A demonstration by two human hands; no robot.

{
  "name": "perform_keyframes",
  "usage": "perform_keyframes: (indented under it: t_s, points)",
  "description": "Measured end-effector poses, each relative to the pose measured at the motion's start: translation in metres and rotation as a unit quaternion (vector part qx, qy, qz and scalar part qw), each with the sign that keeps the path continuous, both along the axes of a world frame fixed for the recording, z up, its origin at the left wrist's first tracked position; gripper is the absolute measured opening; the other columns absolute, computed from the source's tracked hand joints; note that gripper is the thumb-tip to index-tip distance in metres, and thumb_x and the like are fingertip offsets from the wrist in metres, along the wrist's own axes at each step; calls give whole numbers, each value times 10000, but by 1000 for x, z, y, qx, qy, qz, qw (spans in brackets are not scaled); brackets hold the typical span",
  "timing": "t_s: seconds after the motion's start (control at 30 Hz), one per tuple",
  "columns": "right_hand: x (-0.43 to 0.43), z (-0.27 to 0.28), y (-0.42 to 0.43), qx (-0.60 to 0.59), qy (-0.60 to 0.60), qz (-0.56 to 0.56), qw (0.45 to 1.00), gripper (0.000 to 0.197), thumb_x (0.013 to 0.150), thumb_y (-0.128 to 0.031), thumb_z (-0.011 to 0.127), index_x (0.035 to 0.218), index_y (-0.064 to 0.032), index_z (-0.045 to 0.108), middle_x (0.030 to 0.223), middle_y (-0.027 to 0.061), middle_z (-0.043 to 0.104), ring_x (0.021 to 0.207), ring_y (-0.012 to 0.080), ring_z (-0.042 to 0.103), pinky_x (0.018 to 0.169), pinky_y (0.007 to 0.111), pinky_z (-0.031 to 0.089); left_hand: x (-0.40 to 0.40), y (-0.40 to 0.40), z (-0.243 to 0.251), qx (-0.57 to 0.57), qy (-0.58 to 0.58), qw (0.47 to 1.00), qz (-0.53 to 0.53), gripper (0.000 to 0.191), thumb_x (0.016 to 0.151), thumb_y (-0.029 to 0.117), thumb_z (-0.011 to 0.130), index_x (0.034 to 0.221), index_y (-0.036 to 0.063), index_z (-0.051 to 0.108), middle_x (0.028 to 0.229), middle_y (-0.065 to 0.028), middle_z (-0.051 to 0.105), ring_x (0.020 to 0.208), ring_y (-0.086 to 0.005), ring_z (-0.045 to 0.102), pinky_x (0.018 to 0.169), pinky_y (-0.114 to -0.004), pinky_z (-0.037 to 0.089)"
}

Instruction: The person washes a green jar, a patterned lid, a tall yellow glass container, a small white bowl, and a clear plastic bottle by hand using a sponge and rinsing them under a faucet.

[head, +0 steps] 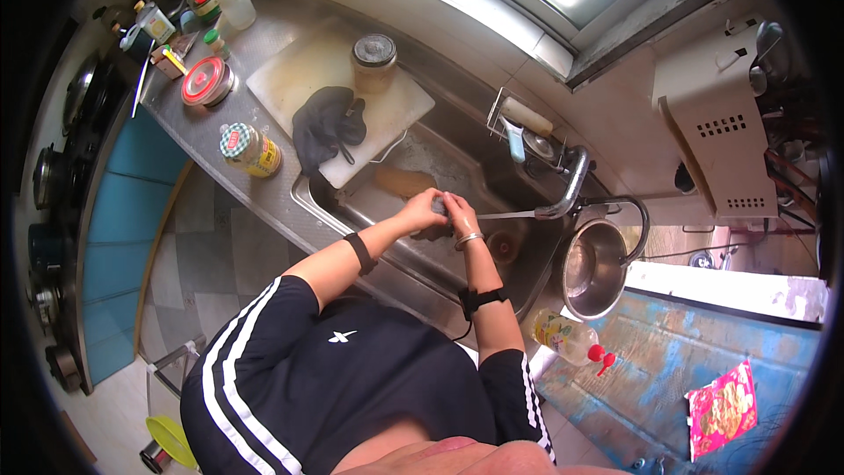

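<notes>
Over the steel sink (484, 175), my left hand (422, 210) and my right hand (461, 212) meet around a small greyish item (439, 206), perhaps a scrubber; the fingers partly hide it. Water runs from the faucet (570, 188) onto my right hand, which has a bracelet at its wrist. A tan elongated object (403, 181) lies in the sink beyond my left hand. Below the hands is something dark brown, too covered to name. The white cutting board (290, 89) lies partly over the sink, with a dark cloth (330, 122) and a lidded jar (374, 64) on it.
A glass jar with a checkered lid (250, 150) and a red-lidded container (208, 81) stand on the counter at left, with several bottles behind. A wire caddy (527, 128) sits by the faucet. A steel pot (593, 269) and a dish-soap bottle (564, 338) are at right.
</notes>
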State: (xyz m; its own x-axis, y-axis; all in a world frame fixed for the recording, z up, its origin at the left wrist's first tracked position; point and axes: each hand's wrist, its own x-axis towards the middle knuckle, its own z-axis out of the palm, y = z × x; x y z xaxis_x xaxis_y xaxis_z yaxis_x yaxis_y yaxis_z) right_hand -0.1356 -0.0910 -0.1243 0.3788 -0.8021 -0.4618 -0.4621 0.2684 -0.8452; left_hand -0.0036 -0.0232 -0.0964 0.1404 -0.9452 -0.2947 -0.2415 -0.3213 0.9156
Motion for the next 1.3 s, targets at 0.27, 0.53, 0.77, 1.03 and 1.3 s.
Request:
perform_keyframes:
  t_s: [0.27, 0.53, 0.77, 1.03, 1.3]
  points:
    - [-15, 5, -5, -87, -99, -199, 971, 307, 760, -206, 645, 965, 18, 597, 884, 98, 621, 819, 153, 554, 740, 275, 440, -5, -14, 24, 37, 276, 960, -8, 535, 753, 270, 671, 1177, -7, 499, 1009, -100, 587, 865, -147, 574, 699, -273, 488]
    - [-55, 43, 1, -53, -217, -307, 925, 321, 852, -181, 516, 1122, -8, 530, 973, 63, 585, 859, 141, 526, 761, 261, 421, -61, -28, 45, 140, 440, 880, -109, 650, 801, 243, 607, 1321, 60, 263, 1028, -88, 540, 833, -185, 583, 647, -340, 529]
    - [-119, 62, 1, -74, -64, -292, 951, 399, 846, -174, 521, 1227, -69, 467, 920, 3, 552, 764, 78, 500, 640, 213, 411, -90, -61, 37, 117, 501, 857, 33, 665, 798, 3, 528, 1343, 153, 177, 1045, -137, 524, 848, -254, 585, 705, -439, 532]
    - [-127, 81, -83, -195, -31, -288, 937, 546, 761, -125, 586, 1266, -22, 403, 1291, 166, 425, 1119, 261, 474, 877, 316, 404, -90, -58, 12, 168, 415, 893, 49, 189, 800, 67, 556, 973, 51, 481, 846, -98, 558, 670, -210, 566, 530, -356, 519]
    - [-143, 89, -200, -138, -84, -368, 916, 667, 642, -21, 541, 1283, -22, 357, 1246, 216, 450, 1159, 351, 421, 954, 365, 350, -80, -21, 25, 143, 456, 878, 22, 257, 770, 119, 639, 980, 29, 523, 836, -64, 586, 705, -197, 598, 551, -339, 516]
